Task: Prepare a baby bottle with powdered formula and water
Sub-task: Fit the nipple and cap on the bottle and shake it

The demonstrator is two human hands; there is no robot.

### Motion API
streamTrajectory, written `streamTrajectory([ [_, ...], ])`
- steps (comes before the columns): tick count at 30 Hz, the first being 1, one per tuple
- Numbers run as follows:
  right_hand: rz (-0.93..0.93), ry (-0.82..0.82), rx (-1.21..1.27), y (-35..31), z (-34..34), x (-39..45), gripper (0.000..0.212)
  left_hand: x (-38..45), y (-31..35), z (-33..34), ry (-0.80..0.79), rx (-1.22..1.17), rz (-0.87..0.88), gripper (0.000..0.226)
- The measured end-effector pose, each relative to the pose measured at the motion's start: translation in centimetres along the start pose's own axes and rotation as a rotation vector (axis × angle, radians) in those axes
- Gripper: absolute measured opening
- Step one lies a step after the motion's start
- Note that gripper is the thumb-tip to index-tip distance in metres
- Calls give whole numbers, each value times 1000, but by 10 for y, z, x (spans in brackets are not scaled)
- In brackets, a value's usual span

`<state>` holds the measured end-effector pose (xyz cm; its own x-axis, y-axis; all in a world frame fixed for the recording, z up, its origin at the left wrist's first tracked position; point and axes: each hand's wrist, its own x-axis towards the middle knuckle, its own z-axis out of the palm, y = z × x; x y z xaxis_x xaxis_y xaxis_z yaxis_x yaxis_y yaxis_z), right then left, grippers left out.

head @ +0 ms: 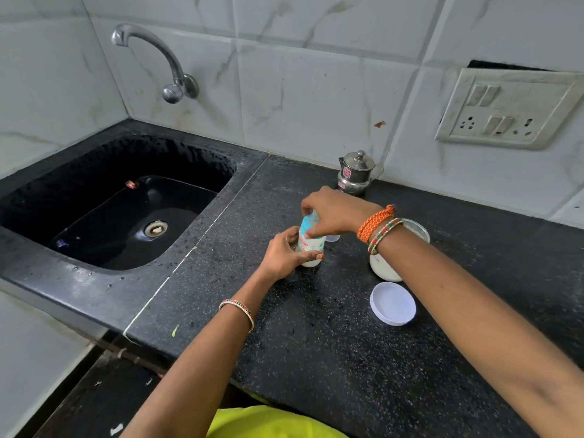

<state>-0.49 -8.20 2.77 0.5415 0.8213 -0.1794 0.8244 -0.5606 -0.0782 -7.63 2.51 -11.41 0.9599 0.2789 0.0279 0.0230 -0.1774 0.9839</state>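
Note:
A small baby bottle (311,248) with a blue top and white liquid inside stands upright on the black counter (316,343). My left hand (284,256) grips the bottle's body from the left. From above, my right hand (331,216) grips the blue top. An open round container of white powder (384,268) sits to the right, partly hidden by my right wrist. Its white lid (392,303) lies flat in front of it. A small clear cap (332,238) shows just behind the bottle.
A black sink (126,210) fills the left, with a steel tap (151,55) on the tiled wall above. A small lidded steel pot (355,173) stands against the back wall. A switch and socket plate (508,109) is at upper right.

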Motion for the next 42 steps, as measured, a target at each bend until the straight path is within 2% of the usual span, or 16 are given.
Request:
streamTrajectory([
  [5,154,238,-263,-10,7,-8,72,1,0,0,-1,4,-6,56],
  [8,294,281,-268,-16,-1,-17,74,0,-1,0,4,0,-16,55],
  [10,231,379,-299,-11,-4,-16,61,0,0,1,1,0,-11,52],
  [12,9,245,-217,-3,-2,-11,55,2,0,1,1,-23,-5,49],
  [13,-88,128,-70,1,0,-9,55,2,-1,1,0,-35,-5,48],
  [15,-135,-21,169,6,5,-8,50,2,-3,1,3,-51,-11,48],
  [17,-50,56,170,7,12,-6,49,1,-4,2,7,-53,-3,49],
  [21,153,387,-151,1,19,-8,72,0,-4,1,11,-28,2,55],
  [23,185,449,-102,1,19,-10,75,-1,-2,1,11,-26,3,56],
  [25,135,346,43,5,15,-14,71,-1,-2,2,7,-35,-1,55],
  [27,-6,133,239,10,14,-15,71,0,-3,3,10,-44,-4,53],
  [29,-72,57,368,12,16,-17,72,0,-4,3,10,-43,-3,52],
  [31,-42,110,369,11,17,-15,79,0,-4,3,5,-39,-1,52],
  [35,-13,151,173,6,16,-9,98,-1,-1,2,-9,-25,1,54],
  [39,8,212,81,2,21,-8,88,0,-1,2,-5,10,15,50],
  [42,104,307,190,-2,28,-11,77,0,-2,3,9,25,29,47],
])
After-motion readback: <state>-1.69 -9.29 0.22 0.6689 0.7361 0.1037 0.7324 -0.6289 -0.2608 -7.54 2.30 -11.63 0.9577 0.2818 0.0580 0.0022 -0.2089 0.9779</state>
